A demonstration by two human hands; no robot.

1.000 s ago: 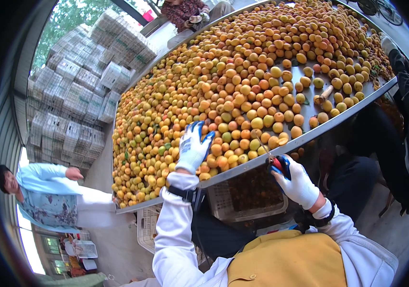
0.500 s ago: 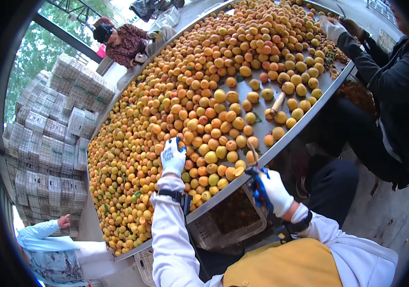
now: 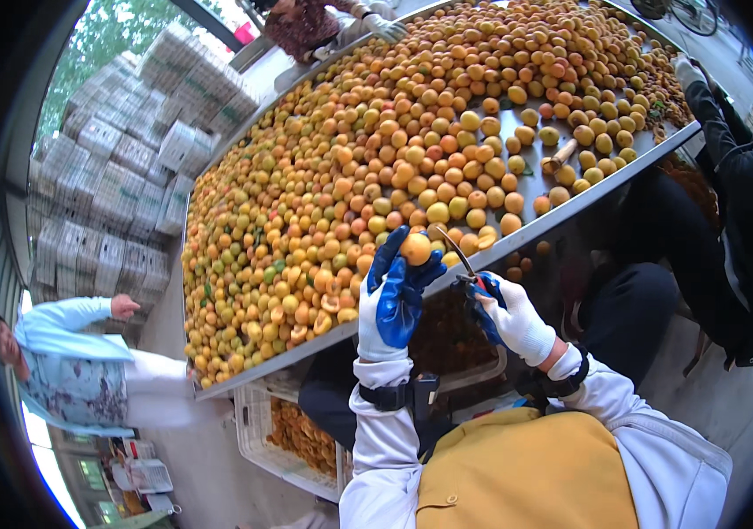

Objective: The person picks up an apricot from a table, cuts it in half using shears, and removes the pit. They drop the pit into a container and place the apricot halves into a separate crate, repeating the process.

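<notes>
Between the thumb and fingers of the left hand [image 3: 396, 309], at the near rim of the table [image 3: 597, 194], sits an apricot [image 3: 415, 249]. The palm is turned up, and the blue-coated glove pinches the fruit lightly, with the fingers curved round its lower side. Just to the right, the right hand [image 3: 513, 323] is wrapped round a knife [image 3: 464, 258], a bit of red showing at the grip. The thin, curved blade points forward and leftward, its tip near the right side of the fruit; whether they touch cannot be told.

The pinch looks sound, provided the thumb and fingertips lie clear of the blade's line. Since the palm sits behind the fruit, gentle pressure and rolling the fruit against the edge would be safer than driving the edge toward the glove. A soft squeeze should hold the round skin without bruising it.

Leftward of the left hand, near the rim, lie apricot halves [image 3: 330, 303] with their cut faces showing. Ahead of both hands spreads a thick layer of apricots, thinning on the right where bare metal shows round a wooden handle [image 3: 559, 159]. Below and left of the left hand stands a white crate [image 3: 255, 428] holding orange-brown pieces. Farther out, a co-worker's dark sleeve [image 3: 729, 145] lies to the right of the hands, another co-worker's gloved hand [image 3: 385, 27] is across the table, and crate stacks [image 3: 121, 167] rise far to the left.
</notes>
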